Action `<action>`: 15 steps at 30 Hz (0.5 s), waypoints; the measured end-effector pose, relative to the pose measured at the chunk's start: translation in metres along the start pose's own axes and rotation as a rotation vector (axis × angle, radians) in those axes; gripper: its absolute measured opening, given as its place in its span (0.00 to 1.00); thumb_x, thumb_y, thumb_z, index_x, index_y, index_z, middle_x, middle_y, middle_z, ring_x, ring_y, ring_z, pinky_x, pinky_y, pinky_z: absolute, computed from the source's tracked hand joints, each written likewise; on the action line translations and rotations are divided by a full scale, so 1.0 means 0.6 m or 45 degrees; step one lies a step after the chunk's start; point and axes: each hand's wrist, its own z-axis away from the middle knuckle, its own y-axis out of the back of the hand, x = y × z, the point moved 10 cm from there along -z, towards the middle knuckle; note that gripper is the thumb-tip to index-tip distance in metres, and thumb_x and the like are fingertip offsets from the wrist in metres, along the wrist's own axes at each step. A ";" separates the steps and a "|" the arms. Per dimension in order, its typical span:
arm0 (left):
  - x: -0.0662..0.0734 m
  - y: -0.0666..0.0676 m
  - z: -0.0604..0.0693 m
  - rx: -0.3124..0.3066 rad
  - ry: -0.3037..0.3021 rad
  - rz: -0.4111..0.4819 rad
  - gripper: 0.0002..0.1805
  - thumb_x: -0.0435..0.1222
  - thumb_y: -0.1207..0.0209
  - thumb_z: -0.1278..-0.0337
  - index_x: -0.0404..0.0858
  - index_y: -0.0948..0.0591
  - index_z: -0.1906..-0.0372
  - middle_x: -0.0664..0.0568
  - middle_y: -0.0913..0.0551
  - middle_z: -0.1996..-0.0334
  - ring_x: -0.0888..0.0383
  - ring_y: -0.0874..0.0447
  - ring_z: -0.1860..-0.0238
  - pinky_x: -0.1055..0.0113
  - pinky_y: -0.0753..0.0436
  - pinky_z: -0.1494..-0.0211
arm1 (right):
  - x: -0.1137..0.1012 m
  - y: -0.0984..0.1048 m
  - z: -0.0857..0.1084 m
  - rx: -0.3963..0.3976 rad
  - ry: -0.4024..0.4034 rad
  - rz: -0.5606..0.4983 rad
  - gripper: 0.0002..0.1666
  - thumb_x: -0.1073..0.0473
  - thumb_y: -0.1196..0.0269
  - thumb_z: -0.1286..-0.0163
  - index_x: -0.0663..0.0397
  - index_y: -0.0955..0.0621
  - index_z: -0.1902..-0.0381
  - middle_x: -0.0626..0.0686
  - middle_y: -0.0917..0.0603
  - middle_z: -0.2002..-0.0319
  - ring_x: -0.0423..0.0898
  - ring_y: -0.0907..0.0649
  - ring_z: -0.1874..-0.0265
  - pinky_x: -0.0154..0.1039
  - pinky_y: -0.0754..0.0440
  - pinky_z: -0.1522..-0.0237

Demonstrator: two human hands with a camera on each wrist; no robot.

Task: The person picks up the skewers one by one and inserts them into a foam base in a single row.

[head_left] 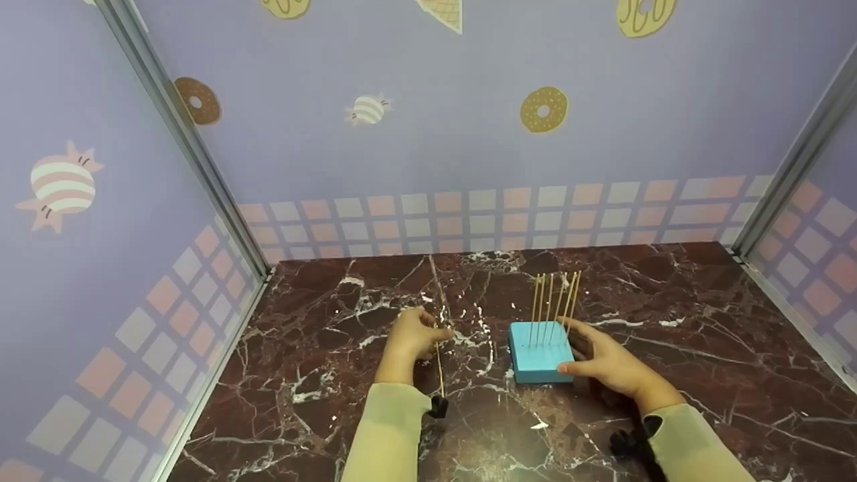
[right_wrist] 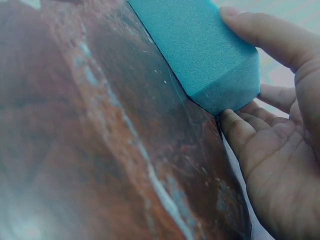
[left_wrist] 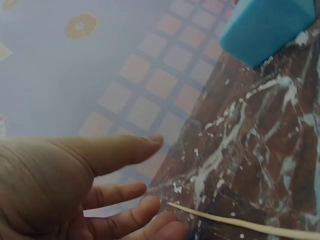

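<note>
A light blue foam block (head_left: 542, 365) stands on the table right of centre, with several thin wooden sticks (head_left: 550, 308) upright in its top. My right hand (head_left: 612, 365) holds the block at its right side, with the thumb (right_wrist: 270, 35) on one face and fingers at the corner. To the left, my left hand (head_left: 414, 335) is low over the table, thumb and fingers apart in the left wrist view. A single loose stick (left_wrist: 240, 221) lies by its fingertips; whether they touch it I cannot tell. Its near end runs beside the left sleeve.
The table (head_left: 321, 428) has a dark red marble pattern with white veins. Lilac walls (head_left: 455, 147) with sweets and checks enclose it at the back and sides. Metal posts (head_left: 194, 147) mark the corners. Black wrist straps (head_left: 438, 406) show at the sleeves.
</note>
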 end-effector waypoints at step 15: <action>-0.022 -0.006 -0.004 0.071 0.115 -0.243 0.14 0.33 0.13 0.47 0.35 0.11 0.73 0.42 0.09 0.75 0.57 0.10 0.82 0.67 0.10 0.75 | 0.002 0.001 -0.001 0.004 0.003 -0.028 0.64 0.66 0.23 0.26 0.73 0.51 0.09 0.79 0.55 0.10 0.80 0.49 0.12 0.24 0.23 0.28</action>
